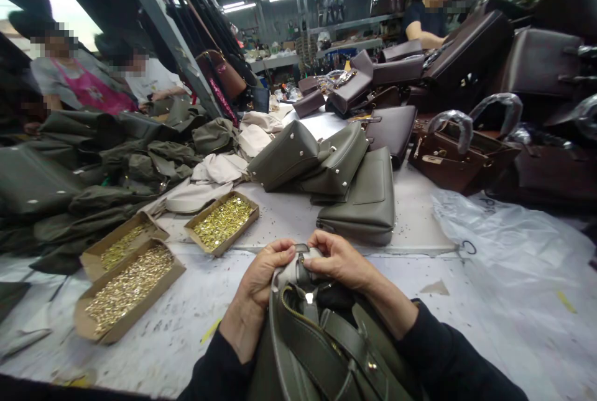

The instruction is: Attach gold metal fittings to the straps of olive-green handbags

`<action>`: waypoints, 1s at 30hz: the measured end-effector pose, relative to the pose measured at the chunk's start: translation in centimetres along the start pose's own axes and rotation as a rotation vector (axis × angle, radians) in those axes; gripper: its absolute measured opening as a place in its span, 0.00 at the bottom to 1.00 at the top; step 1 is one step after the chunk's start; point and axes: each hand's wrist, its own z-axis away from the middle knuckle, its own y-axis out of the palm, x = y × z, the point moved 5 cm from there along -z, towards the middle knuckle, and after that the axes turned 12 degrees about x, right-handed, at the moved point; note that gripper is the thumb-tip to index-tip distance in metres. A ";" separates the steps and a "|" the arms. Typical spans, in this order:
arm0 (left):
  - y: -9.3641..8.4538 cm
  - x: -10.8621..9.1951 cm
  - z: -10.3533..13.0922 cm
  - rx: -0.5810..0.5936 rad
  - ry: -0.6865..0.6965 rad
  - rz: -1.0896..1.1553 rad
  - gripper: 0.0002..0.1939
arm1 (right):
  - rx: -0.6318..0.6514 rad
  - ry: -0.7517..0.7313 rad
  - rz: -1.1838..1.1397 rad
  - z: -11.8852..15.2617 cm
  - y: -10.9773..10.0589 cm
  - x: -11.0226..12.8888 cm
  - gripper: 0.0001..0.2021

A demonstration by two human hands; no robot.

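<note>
An olive-green leather bag [298,351] with a brass zipper and straps lies against the near edge, its top end raised between both hands. My left hand [268,267] pinches the left side of a small tab [301,248] at that end. From the right, my right hand [342,261] closes its thumb and fingers on the same tab and the strap piece below it. A shiny metal fitting [309,297] shows just under the fingers. The bag's lower part runs out of view at the bottom.
Cardboard trays of small gold metal parts [224,222] stand at left, near piled green bags [41,177]. Finished green bags [359,202] lie ahead, brown bags [448,152] behind right. Clear plastic sheeting [517,252] covers the right side. Several people work farther back.
</note>
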 end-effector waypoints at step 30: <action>0.5 -0.2 1.2 0.078 0.179 -0.101 0.20 | -0.144 0.170 -0.090 -0.4 1.5 0.3 0.14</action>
